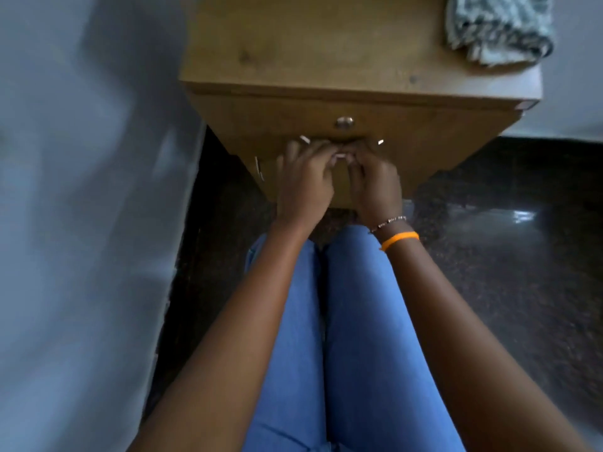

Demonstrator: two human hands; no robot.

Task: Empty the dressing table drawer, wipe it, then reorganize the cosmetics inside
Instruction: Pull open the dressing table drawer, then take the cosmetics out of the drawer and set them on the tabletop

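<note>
I see the fingers (pixel 321 151) of my left hand (pixel 303 187) and right hand (pixel 375 187) curled together at the lower edge of the closed drawer (pixel 287 125), just below its round metal knob (pixel 345 122); blur hides what exactly they grip. A patterned cloth (pixel 499 27) lies on the table (pixel 310 44), far right corner. My jeans-clad knees (pixel 352 288) rest over dark floor (pixel 505 239).

A home, a bedroom corner by the look of it: a small wooden dressing table (pixel 310 50) with a knobbed drawer (pixel 345 123) just beyond the hands, a folded patterned cloth (pixel 499 27) on its worktop, dark polished stone floor (pixel 505 256) underneath, pale painted wall (pixel 81 190) alongside.
</note>
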